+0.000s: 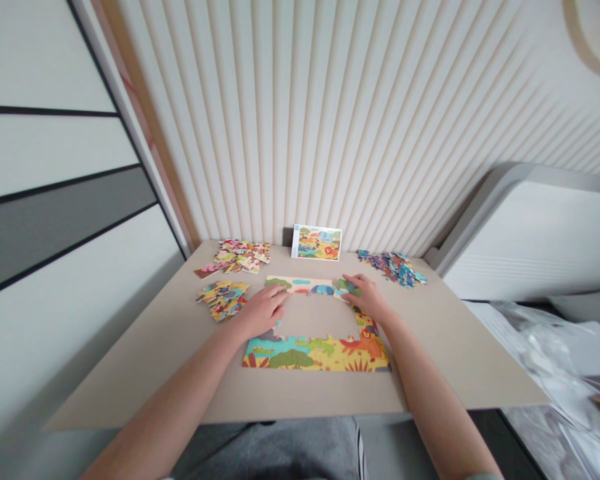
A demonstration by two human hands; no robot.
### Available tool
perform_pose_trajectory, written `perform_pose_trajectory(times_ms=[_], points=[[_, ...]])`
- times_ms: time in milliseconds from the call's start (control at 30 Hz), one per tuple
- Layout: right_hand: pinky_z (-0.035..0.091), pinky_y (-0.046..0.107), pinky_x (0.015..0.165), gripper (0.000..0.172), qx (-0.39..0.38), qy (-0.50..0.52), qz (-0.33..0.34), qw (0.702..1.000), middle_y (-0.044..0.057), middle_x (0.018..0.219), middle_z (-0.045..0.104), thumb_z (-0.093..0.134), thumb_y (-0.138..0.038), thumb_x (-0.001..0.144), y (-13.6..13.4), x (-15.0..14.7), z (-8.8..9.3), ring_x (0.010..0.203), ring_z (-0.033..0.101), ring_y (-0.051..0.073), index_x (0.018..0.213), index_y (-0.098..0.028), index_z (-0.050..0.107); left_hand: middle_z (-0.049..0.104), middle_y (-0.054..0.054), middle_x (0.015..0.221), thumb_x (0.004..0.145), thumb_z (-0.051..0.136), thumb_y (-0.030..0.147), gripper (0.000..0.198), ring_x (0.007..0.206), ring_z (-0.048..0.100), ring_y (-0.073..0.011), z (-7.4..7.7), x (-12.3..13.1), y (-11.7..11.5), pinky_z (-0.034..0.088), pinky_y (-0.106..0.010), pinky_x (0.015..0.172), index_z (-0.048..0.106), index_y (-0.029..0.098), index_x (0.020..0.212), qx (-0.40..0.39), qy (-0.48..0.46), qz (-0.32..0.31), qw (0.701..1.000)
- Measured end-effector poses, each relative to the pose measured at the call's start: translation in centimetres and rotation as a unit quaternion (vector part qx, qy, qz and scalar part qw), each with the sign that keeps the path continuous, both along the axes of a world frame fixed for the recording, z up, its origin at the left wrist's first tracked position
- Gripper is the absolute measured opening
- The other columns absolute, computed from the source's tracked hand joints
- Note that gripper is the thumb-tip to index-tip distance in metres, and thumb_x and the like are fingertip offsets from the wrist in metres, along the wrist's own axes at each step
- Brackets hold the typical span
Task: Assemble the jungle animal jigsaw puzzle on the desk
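Note:
A jigsaw puzzle frame (300, 360) lies flat on the table, joined round its border with bare tabletop showing in the middle. Animals, trees and water are printed on it. My left hand (261, 311) rests on its upper left corner, fingers stretched out and covering part of the left side. Over the upper right corner my right hand (371, 297) has its fingers spread, touching the pieces there. I see nothing lifted in either hand. A picture card (317, 243) with a matching animal scene leans upright at the back.
Left of the puzzle is a pile of yellow and teal pieces (223, 300). Behind it lie pink and red pieces (237, 256). Blue and purple pieces (394, 267) sit at the back right. A ribbed wall (280, 133) borders the table (455, 360); plastic wrapping (540, 343) lies beyond its right edge.

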State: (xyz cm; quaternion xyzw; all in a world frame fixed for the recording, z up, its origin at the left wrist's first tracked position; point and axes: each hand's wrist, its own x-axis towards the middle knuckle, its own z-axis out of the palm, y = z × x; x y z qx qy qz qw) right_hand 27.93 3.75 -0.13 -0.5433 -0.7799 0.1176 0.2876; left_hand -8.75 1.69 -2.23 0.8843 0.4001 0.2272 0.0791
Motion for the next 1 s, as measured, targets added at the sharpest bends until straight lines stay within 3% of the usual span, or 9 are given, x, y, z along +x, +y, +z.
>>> perform_pose_trajectory(times_ms=[100, 200, 367, 500, 600, 700, 867, 1000], points=[[0.050, 0.037, 0.081, 0.036, -0.015, 0.112, -0.031, 0.993, 0.007, 0.092, 0.070, 0.070, -0.044, 0.084, -0.2, 0.3, 0.4, 0.082, 0.063, 0.023, 0.113, -0.024, 0.077, 0.054, -0.009, 0.146, 0.101, 0.046, 0.030, 0.042, 0.137, 0.048, -0.0271, 0.0, 0.0, 0.0, 0.039, -0.047, 0.118, 0.057, 0.026, 0.142, -0.001, -0.009, -0.001, 1.000], [0.049, 0.033, 0.068, 0.036, -0.016, 0.199, -0.085, 0.976, 0.005, 0.079, 0.067, 0.065, -0.046, 0.085, -0.3, 0.8, 0.5, 0.070, 0.060, 0.020, 0.106, -0.019, 0.076, 0.055, -0.009, 0.145, 0.101, 0.046, 0.030, 0.042, 0.137, 0.048, -0.0272, 0.0, 0.0, 0.0, 0.039, -0.047, 0.118, 0.057, 0.026, 0.142, 0.003, -0.008, -0.003, 1.000], [0.053, 0.030, 0.065, 0.053, -0.048, 0.304, -0.123, 0.943, 0.003, 0.086, 0.068, 0.065, -0.036, 0.079, -0.2, 1.5, -0.1, 0.073, 0.063, 0.018, 0.129, -0.019, 0.065, 0.054, -0.009, 0.146, 0.101, 0.047, 0.029, 0.042, 0.138, 0.048, -0.0276, 0.0, 0.0, 0.1, 0.039, -0.047, 0.118, 0.057, 0.025, 0.142, 0.004, -0.002, -0.002, 1.000], [0.057, 0.031, 0.071, 0.046, -0.137, 0.373, -0.107, 0.911, 0.005, 0.093, 0.072, 0.072, -0.036, 0.072, -0.1, 1.2, -0.6, 0.079, 0.068, 0.019, 0.114, -0.018, 0.072, 0.054, -0.010, 0.147, 0.101, 0.047, 0.029, 0.043, 0.138, 0.048, -0.0277, 0.1, 0.1, 0.1, 0.039, -0.048, 0.118, 0.057, 0.023, 0.142, 0.002, 0.003, -0.001, 1.000], [0.058, 0.030, 0.070, 0.038, -0.148, 0.372, -0.109, 0.910, 0.006, 0.090, 0.074, 0.074, -0.043, 0.073, -0.1, 0.7, -0.7, 0.076, 0.069, 0.018, 0.099, -0.016, 0.074, 0.055, -0.010, 0.146, 0.101, 0.047, 0.027, 0.042, 0.138, 0.048, -0.0272, 0.1, 0.1, 0.0, 0.039, -0.047, 0.118, 0.057, 0.023, 0.141, 0.005, 0.005, -0.003, 1.000], [0.057, 0.028, 0.061, 0.040, -0.155, 0.358, -0.114, 0.914, 0.006, 0.080, 0.073, 0.076, -0.051, 0.074, -0.2, 0.3, -0.8, 0.066, 0.068, 0.017, 0.092, -0.015, 0.074, 0.055, -0.011, 0.145, 0.101, 0.047, 0.027, 0.042, 0.137, 0.049, -0.0274, 0.1, 0.1, 0.1, 0.040, -0.048, 0.117, 0.057, 0.022, 0.141, 0.009, 0.007, -0.003, 1.000], [0.050, 0.025, 0.048, 0.045, -0.148, 0.301, -0.132, 0.933, 0.006, 0.070, 0.073, 0.077, -0.052, 0.074, -0.3, -0.3, -0.9, 0.054, 0.065, 0.016, 0.098, -0.014, 0.072, 0.056, -0.010, 0.145, 0.100, 0.048, 0.027, 0.041, 0.136, 0.049, -0.0278, -0.1, 0.0, 0.2, 0.040, -0.048, 0.117, 0.058, 0.023, 0.140, 0.010, -0.003, -0.006, 1.000], [0.048, 0.024, 0.050, 0.044, -0.122, 0.224, -0.158, 0.954, 0.005, 0.067, 0.074, 0.074, -0.045, 0.079, -0.2, -1.1, -1.1, 0.053, 0.066, 0.016, 0.111, -0.015, 0.071, 0.055, -0.011, 0.145, 0.100, 0.047, 0.027, 0.042, 0.137, 0.048, -0.0282, -0.1, 0.0, 0.1, 0.040, -0.049, 0.117, 0.058, 0.023, 0.140, 0.010, -0.001, -0.003, 1.000]])
